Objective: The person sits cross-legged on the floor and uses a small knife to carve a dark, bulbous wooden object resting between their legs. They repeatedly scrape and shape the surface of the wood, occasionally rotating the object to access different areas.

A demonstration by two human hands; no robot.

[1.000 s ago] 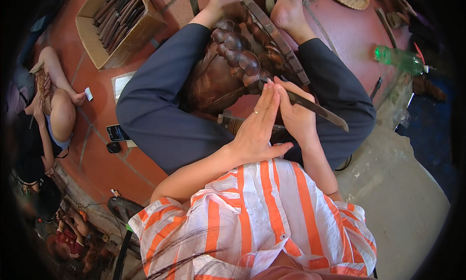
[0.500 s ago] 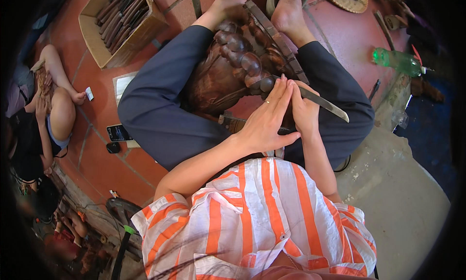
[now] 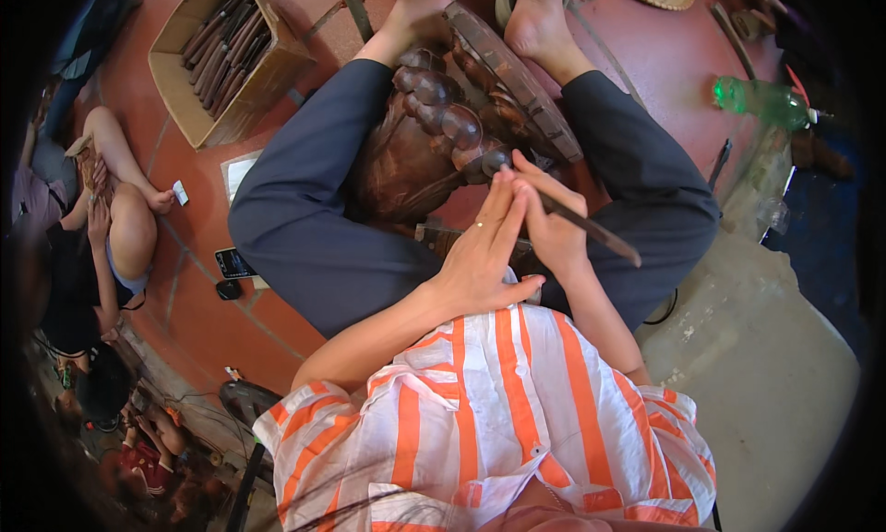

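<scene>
A dark brown carved wooden piece (image 3: 397,163) with glossy round knobs rests between my bent legs. My right hand (image 3: 556,226) is closed around a long flat metal blade (image 3: 595,230), whose free end sticks out to the right over my thigh. The blade's other end is near a dark round knob (image 3: 496,163) on the carving, partly hidden by my fingers. My left hand (image 3: 480,253) has its fingers stretched out straight and the thumb spread. Its fingertips meet my right fingers beside that knob; whether they touch the blade I cannot tell.
A cardboard box (image 3: 277,80) of wooden-handled tools stands at the far left. A phone (image 3: 233,263) lies on the tiles beside my left leg. At the right are a green plastic bottle (image 3: 761,102) and a dark slim tool (image 3: 720,161). Another person (image 3: 120,214) sits at the left.
Both hands have shifted slightly left and nearer to me. The blade has turned, so its shiny broad face shows less, and its free end has swung nearer and left.
</scene>
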